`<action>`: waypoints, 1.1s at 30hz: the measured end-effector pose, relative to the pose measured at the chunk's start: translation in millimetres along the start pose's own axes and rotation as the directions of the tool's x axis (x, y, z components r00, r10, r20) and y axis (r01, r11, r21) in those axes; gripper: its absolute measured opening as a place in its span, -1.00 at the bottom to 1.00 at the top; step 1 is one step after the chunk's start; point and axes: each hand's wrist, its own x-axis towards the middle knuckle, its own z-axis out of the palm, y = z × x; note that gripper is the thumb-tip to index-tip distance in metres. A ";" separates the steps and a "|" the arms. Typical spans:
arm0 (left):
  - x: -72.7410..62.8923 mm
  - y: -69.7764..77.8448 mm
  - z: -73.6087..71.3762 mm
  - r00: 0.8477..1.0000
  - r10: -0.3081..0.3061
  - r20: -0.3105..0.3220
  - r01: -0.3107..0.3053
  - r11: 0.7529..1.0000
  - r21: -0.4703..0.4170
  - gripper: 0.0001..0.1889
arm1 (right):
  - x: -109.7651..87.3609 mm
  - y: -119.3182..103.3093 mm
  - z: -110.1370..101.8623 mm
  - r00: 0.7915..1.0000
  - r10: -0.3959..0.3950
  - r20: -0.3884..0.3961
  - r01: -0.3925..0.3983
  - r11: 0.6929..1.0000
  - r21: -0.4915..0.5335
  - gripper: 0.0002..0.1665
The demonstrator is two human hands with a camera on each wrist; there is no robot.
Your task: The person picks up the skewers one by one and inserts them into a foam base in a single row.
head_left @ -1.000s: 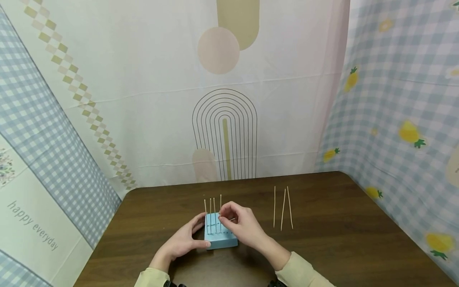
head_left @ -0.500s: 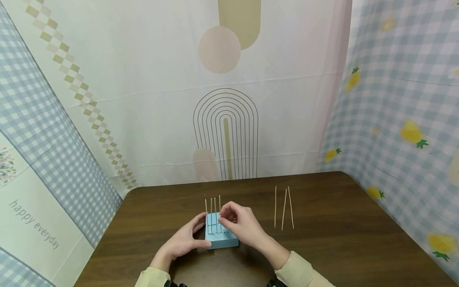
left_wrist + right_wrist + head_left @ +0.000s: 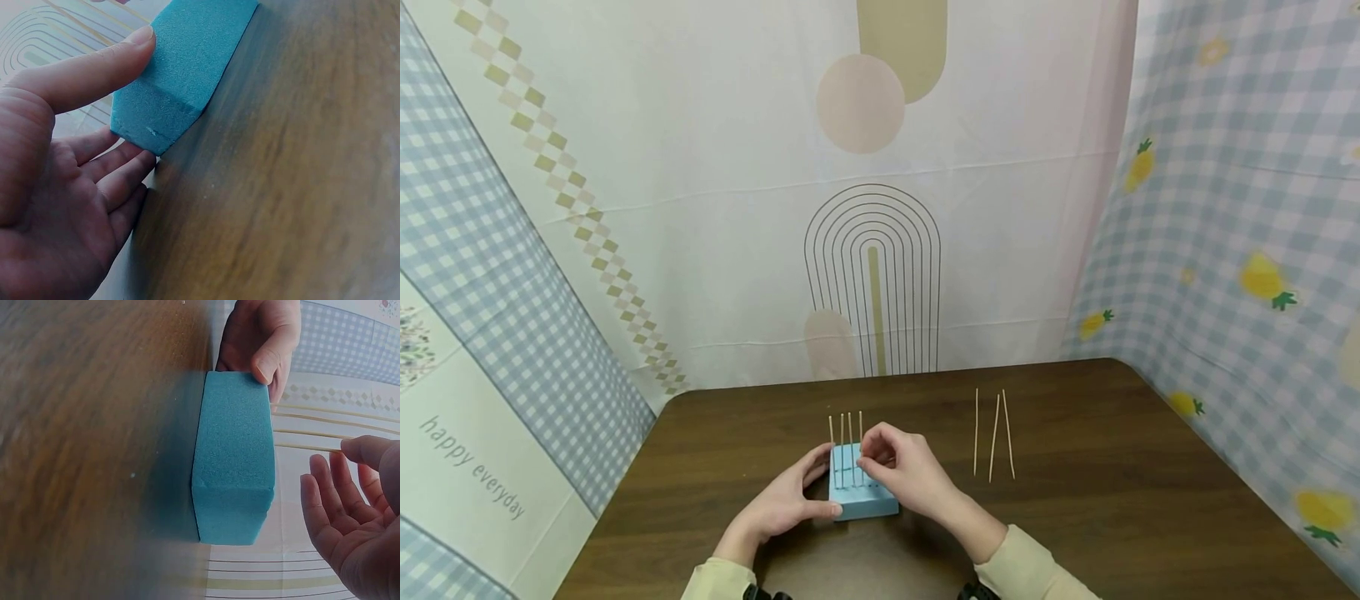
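A thin stick (image 3: 861,430) is standing upright, the right hand (image 3: 912,472), the nearer one, pinching it; its long axis is running straight down from those fingertips to the blue block (image 3: 867,507), how deep I can't tell. The left hand (image 3: 782,500) is gripping the block's left end. Three planted sticks (image 3: 842,442) are standing just left of the pinch, three loose sticks (image 3: 995,437) lying well to its right.

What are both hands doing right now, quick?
Left hand: closed, holding the blue block.
Right hand: closed, pinching one thin stick standing in the block.
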 end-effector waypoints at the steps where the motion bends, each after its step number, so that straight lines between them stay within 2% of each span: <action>1: 0.1 0.1 0.0 1.000 0.000 0.000 0.000 1.000 0.000 0.10 | 0.1 0.0 -0.1 1.000 0.003 0.000 -0.003 1.000 0.001 -0.86; 14: 0.5 -0.5 0.7 1.000 0.000 -0.003 0.000 1.000 0.003 0.10 | 0.5 -0.3 -0.5 1.000 0.010 0.005 -0.010 1.000 -0.003 -0.90; 33: 0.6 -1.5 0.4 1.000 -0.008 -0.013 0.009 0.999 0.038 0.10 | 1.2 -2.5 -2.6 1.000 -0.022 -0.001 0.022 1.000 0.000 -0.89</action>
